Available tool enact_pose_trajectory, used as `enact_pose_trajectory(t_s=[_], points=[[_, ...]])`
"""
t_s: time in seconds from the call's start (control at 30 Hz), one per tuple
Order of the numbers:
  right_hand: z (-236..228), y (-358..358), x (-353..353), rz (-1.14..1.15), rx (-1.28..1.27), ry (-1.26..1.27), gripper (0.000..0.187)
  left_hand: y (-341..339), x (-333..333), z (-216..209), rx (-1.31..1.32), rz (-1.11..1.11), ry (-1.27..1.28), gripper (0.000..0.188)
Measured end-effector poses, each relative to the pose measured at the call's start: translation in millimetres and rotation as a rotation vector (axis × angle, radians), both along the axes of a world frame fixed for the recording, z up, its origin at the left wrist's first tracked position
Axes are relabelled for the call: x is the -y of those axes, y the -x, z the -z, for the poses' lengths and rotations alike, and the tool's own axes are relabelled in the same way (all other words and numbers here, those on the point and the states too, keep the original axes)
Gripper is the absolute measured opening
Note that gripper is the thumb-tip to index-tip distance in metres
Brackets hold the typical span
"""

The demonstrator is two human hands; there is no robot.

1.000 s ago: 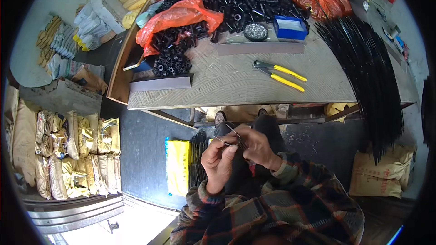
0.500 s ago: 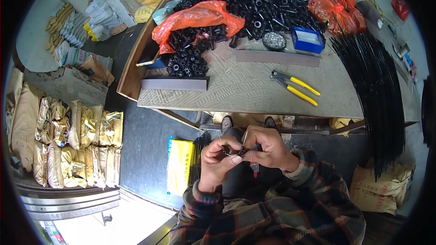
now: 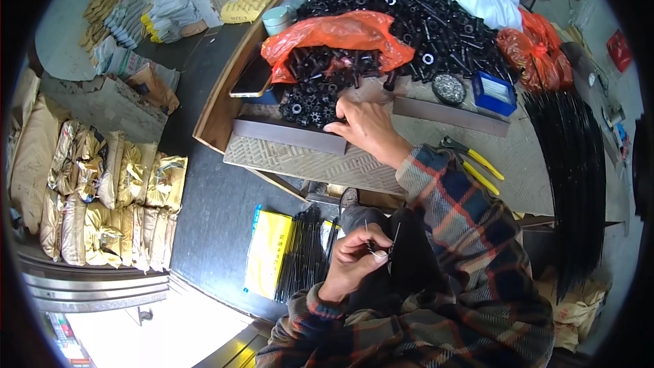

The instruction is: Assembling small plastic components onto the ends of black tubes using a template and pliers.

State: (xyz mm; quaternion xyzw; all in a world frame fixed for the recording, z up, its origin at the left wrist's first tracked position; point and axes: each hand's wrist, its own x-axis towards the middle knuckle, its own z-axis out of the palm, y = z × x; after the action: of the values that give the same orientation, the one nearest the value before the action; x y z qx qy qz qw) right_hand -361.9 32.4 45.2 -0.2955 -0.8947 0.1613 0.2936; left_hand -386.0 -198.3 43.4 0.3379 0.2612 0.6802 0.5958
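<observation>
Over my lap, my left hand (image 3: 354,259) is closed on a small black part (image 3: 372,246); thin rods stick up from it. My right hand (image 3: 371,129) reaches forward over the table, at the right side of a heap of small black toothed rings (image 3: 310,103). Its fingers are curled in toward the thumb; what they grip, if anything, is hidden. A grey metal strip (image 3: 289,135) stands in front of the heap, just below my right thumb. Behind lies an orange plastic bag (image 3: 334,31) with black bolt-like parts by its opening.
A large mound of black parts (image 3: 436,27) covers the back of the table. Yellow-handled pliers (image 3: 482,167), a blue box (image 3: 495,93) and a round dish of small bits (image 3: 449,88) lie to the right. Long black rods (image 3: 569,184) overhang the right edge. A phone (image 3: 251,82) sits left.
My right hand has left the lap and moved forward to the toothed rings. My left hand stays over the lap with the black part, slightly lower. The view has shifted.
</observation>
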Motion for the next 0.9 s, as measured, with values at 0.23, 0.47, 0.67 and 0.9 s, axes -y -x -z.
enact_pose_trajectory(t_s=[0.23,0.47,0.67,0.9], points=[[-1,-17,1,-0.043,-0.192,0.434,0.012,0,3,9,-0.012,-0.05,-0.003,0.015],[-101,-107,82,-0.489,-0.282,0.985,0.012,-25,-20,-19,0.11,-0.231,0.034,0.024],[-84,-138,90,-0.334,-0.322,0.956,0.01,-52,-27,-25,0.047,-0.272,0.08,0.024],[-74,-163,83,-0.419,-0.349,0.496,0.006,-72,-31,-29,0.0,-0.278,0.042,0.021]])
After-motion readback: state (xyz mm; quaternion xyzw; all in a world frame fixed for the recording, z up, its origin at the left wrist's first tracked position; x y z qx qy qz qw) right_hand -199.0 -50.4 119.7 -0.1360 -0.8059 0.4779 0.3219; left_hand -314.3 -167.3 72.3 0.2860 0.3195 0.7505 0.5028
